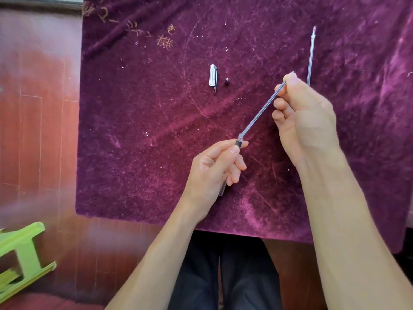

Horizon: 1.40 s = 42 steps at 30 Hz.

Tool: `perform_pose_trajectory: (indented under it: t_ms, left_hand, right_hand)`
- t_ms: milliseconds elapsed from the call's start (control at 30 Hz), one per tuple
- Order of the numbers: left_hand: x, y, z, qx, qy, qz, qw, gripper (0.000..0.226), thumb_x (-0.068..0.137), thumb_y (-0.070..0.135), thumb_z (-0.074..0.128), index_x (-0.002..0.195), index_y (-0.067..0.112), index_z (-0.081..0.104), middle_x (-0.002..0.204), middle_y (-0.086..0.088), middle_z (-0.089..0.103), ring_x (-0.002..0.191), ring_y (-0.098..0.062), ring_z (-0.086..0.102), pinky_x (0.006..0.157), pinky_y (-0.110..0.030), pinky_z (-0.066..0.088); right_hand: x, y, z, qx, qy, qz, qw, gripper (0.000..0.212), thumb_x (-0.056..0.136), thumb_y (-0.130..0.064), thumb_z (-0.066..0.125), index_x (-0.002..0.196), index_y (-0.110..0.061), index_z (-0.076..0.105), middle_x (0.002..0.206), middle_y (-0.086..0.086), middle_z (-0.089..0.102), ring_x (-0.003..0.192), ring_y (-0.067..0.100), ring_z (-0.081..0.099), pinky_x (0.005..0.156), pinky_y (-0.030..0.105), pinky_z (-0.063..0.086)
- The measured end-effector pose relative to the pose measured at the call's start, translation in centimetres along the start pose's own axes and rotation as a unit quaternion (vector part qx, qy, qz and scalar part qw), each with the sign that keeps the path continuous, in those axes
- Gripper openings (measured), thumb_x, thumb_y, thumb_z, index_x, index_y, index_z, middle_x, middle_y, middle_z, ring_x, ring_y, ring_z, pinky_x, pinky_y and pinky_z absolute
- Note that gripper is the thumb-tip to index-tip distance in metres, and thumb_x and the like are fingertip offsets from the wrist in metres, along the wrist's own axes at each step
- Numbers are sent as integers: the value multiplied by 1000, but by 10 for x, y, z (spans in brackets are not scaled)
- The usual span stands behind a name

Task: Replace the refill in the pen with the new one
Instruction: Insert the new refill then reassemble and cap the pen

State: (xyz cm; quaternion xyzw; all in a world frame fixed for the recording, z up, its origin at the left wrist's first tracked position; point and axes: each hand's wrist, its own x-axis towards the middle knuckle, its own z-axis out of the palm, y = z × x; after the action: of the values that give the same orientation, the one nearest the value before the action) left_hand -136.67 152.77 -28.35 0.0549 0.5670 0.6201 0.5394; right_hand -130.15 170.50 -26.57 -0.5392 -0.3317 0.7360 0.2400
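While the left hand (212,168) clamps the clear plastic pen barrel (238,143), the right hand (306,117) pinches the thin, bendy, light refill tube (261,111) near its tip; best held low.

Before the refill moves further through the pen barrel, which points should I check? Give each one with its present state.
1. Left hand grips the pen barrel: ok.
2. Right hand pinches the refill at its far end: ok.
3. Refill in line with barrel opening: ok.
4. Which refill is new, this one or the second refill on the cloth: cannot tell.
5. Cap and small black tip piece within sight on the purple cloth: ok.
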Motion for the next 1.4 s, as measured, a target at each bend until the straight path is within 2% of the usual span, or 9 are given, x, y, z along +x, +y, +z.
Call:
perform_pose_trajectory:
  t_ms: [333,567,1400]
  left_hand:
    - [1,-3,-2,-1,-11,2,1000,25,99,28,58,113,18,75,79,-7,66,54,-10,52,57,-21,45]
    - [0,-2,-2,1,-12,1,1000,26,100,27,57,115,16,75,79,-7,65,55,-10,52,58,-21,46]
    - [-1,-2,-1,-4,-7,-4,1000,26,98,30,59,114,18,76,80,-7,66,55,-10,52,57,-21,45]
  right_hand:
    - [0,1,-2,3,14,-18,1000,12,108,-19,64,100,-11,68,84,-3,67,61,3,52,56,16,42]
    - [-2,-5,-3,-51,-13,-55,997,15,108,-19,64,96,-17,73,82,-7,68,62,2,52,56,15,43]
    - [4,-10,-5,-51,-41,-69,995,16,108,-17,63,96,-17,72,85,-4,69,63,3,52,57,16,42]
